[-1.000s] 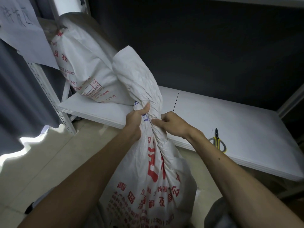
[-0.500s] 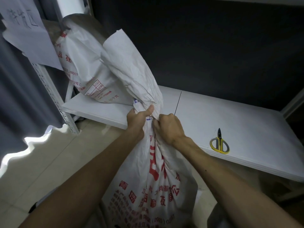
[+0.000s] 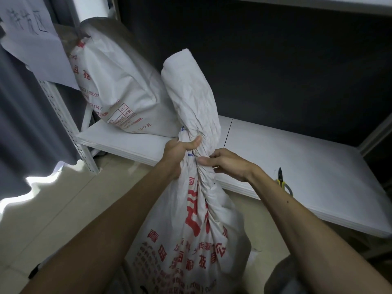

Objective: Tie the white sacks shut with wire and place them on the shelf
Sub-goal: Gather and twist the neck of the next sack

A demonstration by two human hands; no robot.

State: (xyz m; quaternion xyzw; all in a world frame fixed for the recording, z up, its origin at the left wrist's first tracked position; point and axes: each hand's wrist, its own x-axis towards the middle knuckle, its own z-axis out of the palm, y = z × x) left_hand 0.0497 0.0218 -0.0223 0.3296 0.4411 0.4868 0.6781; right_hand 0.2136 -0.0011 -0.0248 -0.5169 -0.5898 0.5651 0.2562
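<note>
Two hands holding the white sack [image 3: 197, 219] by its twisted neck before the shelf [image 3: 307, 162].
Its crumpled cloth is showing red printed characters, the loose top flaring toward 12 o'clock. The left hand [image 3: 180, 148] is wrapping its grip round the neck; the right hand [image 3: 226, 164] is pinching the twist in a narrow grip. A second sack [image 3: 118, 85] is leaning on the shelf at 10 o'clock; yellow-handled cutters [image 3: 283, 181] are lying at 3 o'clock.
</note>
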